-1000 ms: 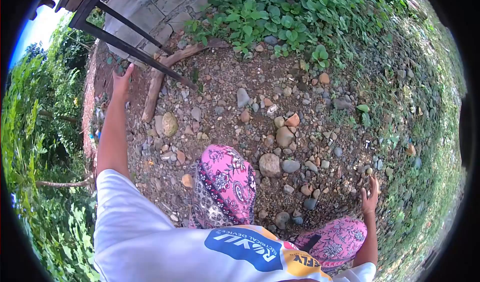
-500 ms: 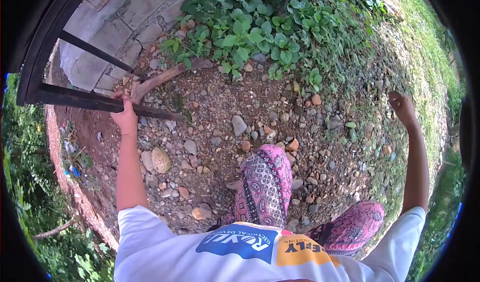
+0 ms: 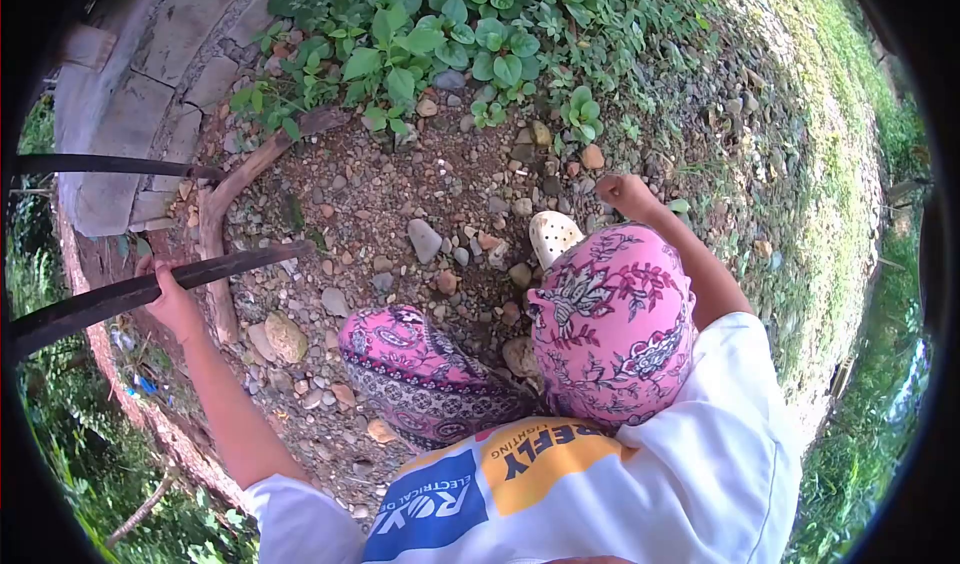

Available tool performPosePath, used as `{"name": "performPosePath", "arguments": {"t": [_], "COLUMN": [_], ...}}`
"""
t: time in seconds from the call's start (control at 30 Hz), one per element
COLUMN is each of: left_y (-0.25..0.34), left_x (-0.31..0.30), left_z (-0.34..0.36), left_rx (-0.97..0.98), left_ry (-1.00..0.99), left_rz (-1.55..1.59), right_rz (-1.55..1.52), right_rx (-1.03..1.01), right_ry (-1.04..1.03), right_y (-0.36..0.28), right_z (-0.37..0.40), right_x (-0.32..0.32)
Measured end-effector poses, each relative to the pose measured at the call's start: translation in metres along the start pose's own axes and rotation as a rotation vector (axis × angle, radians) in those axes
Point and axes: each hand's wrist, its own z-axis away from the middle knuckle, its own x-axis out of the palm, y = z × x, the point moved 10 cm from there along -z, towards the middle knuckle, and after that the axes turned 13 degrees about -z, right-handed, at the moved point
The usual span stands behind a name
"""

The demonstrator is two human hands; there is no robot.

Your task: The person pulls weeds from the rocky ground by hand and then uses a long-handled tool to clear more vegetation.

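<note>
- With our left hand we grip the near post, fingers wrapped around its dark length and thumb over the front. A grip like that probably gives us something firm to lean on.
- That near post slants in from the left and ends over the stony ground. It crosses in front of the branch, but we cannot tell whether the two touch.
- The far post runs above it, its lower end at the branch, near the stone blocks.
- Our right hand is out beyond the raised knee, fingers curled in, with nothing showing in it. We judge the arm is out there for balance.
- Our pale shoe shows just beside the patterned trousers, set among loose stones, which may be why we spread our weight between foot and post.
- The leafy plants grow ahead of us, well apart from our left hand, so they likely do not hinder the grip.
</note>
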Motion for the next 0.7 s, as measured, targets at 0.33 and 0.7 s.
{"name": "performPosePath", "arguments": {"t": [0.33,0.7], "left_y": [-0.024,-0.030], "left_x": [-0.011,-0.017], "left_z": [0.000,-0.003], "left_rx": [-0.184,-0.196], "left_ry": [0.101,0.211], "left_rz": [0.062,0.072], "right_rz": [-0.200,0.085], "right_rx": [0.213,0.049], "right_ry": [0.662,0.559], "right_y": [0.098,0.062], "right_z": [-0.044,-0.106], "right_x": [-0.079,-0.080]}}
